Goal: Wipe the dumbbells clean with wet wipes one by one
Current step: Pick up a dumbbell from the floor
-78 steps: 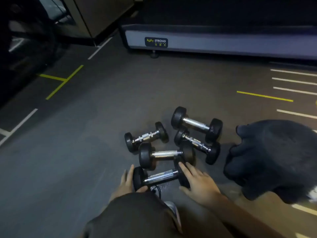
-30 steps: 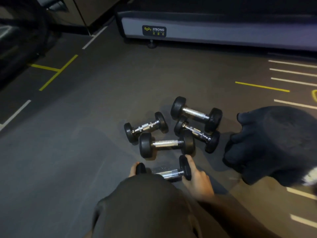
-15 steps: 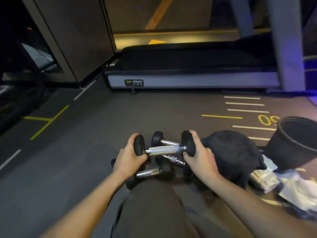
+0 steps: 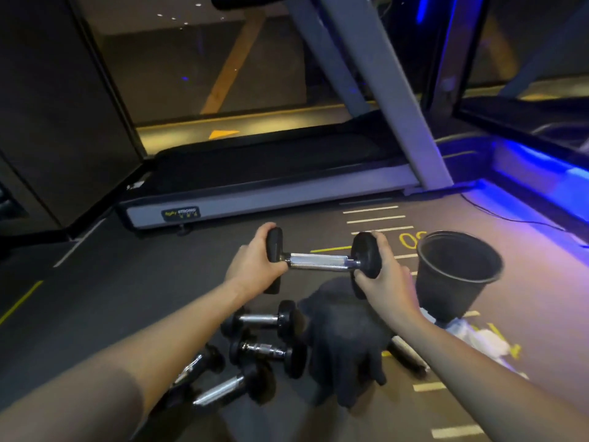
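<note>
While the dumbbell (image 4: 322,260) hangs in the air above the pile (image 4: 251,349), its bar runs left to right; the left hand (image 4: 255,266) grasps one head, the right hand (image 4: 381,275) the other; white wipes (image 4: 478,338) lie right of the pile, nearer the right hand.

Dark floor (image 4: 95,314) with yellow and white lines. Below my grip: four dumbbells (image 4: 264,320) lying clustered on floor, black cloth heap (image 4: 344,346) touching them on right. Black bucket (image 4: 455,275) just right of my right grip, white wipes (image 4: 478,339) beside its base. Treadmill (image 4: 271,193) beyond my grip.
</note>
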`<action>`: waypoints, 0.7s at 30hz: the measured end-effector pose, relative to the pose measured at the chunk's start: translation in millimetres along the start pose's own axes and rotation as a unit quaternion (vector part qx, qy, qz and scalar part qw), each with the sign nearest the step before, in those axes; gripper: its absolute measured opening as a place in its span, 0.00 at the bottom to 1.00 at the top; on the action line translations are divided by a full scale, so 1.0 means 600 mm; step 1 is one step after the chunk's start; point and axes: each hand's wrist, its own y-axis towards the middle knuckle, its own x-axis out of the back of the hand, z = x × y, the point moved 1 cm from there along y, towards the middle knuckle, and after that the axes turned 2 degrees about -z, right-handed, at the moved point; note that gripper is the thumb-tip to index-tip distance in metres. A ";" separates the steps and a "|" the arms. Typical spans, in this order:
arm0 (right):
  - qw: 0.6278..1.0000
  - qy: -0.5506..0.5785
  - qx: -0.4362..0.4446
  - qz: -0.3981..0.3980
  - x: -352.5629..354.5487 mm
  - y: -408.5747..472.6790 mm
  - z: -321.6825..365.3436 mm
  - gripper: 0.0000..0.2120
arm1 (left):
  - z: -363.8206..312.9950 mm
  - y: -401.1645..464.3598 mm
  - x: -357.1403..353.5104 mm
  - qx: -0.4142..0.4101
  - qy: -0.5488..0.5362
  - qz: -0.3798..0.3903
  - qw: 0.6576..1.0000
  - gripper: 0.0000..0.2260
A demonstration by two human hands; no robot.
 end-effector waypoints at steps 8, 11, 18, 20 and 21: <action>0.997 -0.012 -0.065 -0.038 0.032 0.023 -0.120 0.38 | -0.023 0.054 -0.160 0.002 -0.040 0.062 0.997 0.36; 0.995 -0.035 -0.088 -0.030 0.022 0.025 -0.148 0.38 | -0.012 0.055 -0.190 0.010 -0.031 0.067 0.997 0.35; 0.995 -0.045 -0.087 -0.020 -0.015 0.026 -0.176 0.38 | 0.019 0.066 -0.209 0.020 -0.011 0.071 0.997 0.35; 0.995 -0.061 -0.075 -0.017 -0.019 0.024 -0.182 0.38 | 0.027 0.061 -0.217 0.021 -0.010 0.065 0.998 0.34; 0.995 -0.068 -0.071 -0.016 -0.019 0.024 -0.183 0.38 | 0.030 0.059 -0.220 0.018 -0.009 0.061 0.998 0.34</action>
